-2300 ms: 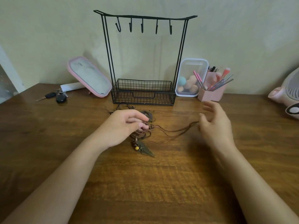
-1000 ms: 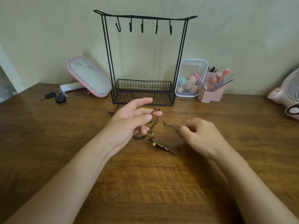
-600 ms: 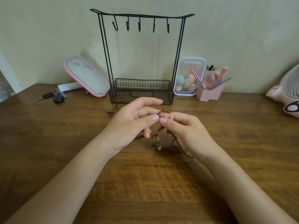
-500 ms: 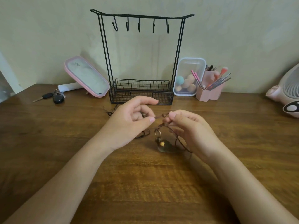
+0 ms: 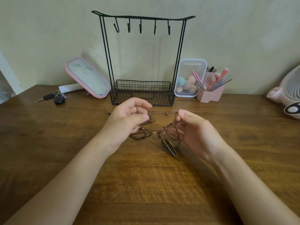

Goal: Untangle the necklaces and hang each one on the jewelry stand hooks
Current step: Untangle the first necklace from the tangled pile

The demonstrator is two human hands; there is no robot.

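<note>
Right now both hands are working above the dark wooden table, just in front of the black wire jewelry stand. The left hand is half closed: its fingers curl inward and its thumb tip presses toward them, nipping one end of a strand of the tangled brown cord necklaces. That strand, with a small bead on it, runs taut and nearly level across to the right hand, which pinches it between thumb tip and forefinger. The right hand's other fingers are curled too, with more loops of brown cord wound about them; just how they wrap is too blurred to tell.

From the knot below the taut strand a leaf-shaped metal pendant hangs down and slants toward the tabletop, just beside the right palm. A thinner dark cord loop lies on the wood under the left hand, and a little more cord trails out past the left hand's far side.

The stand's five hooks sit along its top bar, well above the hands, over the mesh basket at its base.
</note>
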